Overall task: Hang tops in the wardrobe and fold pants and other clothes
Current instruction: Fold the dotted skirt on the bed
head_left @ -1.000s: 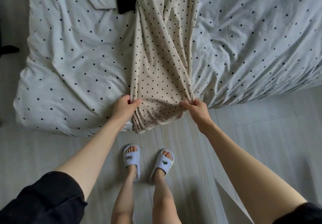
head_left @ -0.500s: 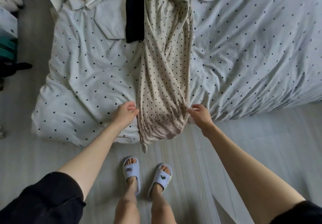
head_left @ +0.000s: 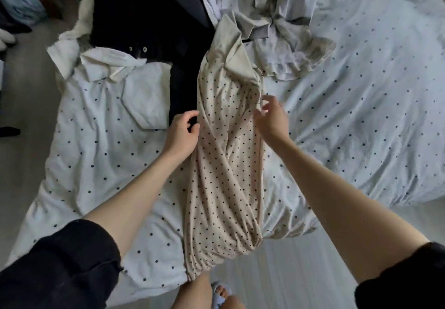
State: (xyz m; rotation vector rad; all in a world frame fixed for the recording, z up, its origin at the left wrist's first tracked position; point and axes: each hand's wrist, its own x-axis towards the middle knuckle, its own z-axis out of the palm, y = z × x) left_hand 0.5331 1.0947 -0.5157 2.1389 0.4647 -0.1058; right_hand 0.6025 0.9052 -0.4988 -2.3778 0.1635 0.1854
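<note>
Beige dotted garment (head_left: 226, 164) lies between left hand (head_left: 181, 134) and right hand (head_left: 273, 118).

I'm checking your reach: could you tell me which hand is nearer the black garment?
Left. The left hand overlaps the black garment's lower end; the right hand lies across the beige dotted garment.

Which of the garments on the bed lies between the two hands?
The beige dotted garment, stretched lengthwise toward the bed's edge, between the left hand and right hand. The black garment and grey ruffled garment lie farther up.

Beige black-dotted garment (head_left: 224, 176), white black-dotted duvet (head_left: 361, 116)
</note>
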